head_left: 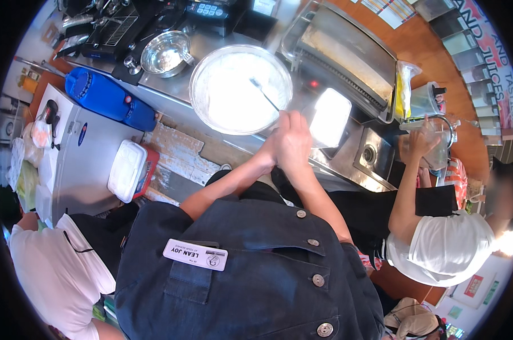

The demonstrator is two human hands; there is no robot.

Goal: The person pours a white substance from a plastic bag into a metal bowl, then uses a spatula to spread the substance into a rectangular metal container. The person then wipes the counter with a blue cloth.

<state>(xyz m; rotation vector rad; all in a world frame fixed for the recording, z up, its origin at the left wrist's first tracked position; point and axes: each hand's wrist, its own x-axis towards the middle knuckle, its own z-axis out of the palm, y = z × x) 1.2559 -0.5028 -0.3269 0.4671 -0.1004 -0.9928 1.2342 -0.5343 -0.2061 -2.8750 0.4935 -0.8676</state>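
A large round bowl [195, 93] with bright white contents stands on the steel counter in front of me. My right hand [294, 139] is closed around the end of a thin, dark-handled utensil [269, 100]. Its pale head lies over the white contents; glare hides its exact kind. Close against the right hand, at the bowl's near right side, is my left hand [266, 154]; its fingers are mostly hidden. A white rectangular container [331, 118] sits just right of my hands.
Beyond the bowl are a metal bowl [165, 55] and a black scale [210, 10]. A long steel machine [347, 59] stands far right, near a sink [373, 154]. On the left, a blue jug [100, 93] lies on a white cabinet [80, 164]. Co-workers stand at both sides.
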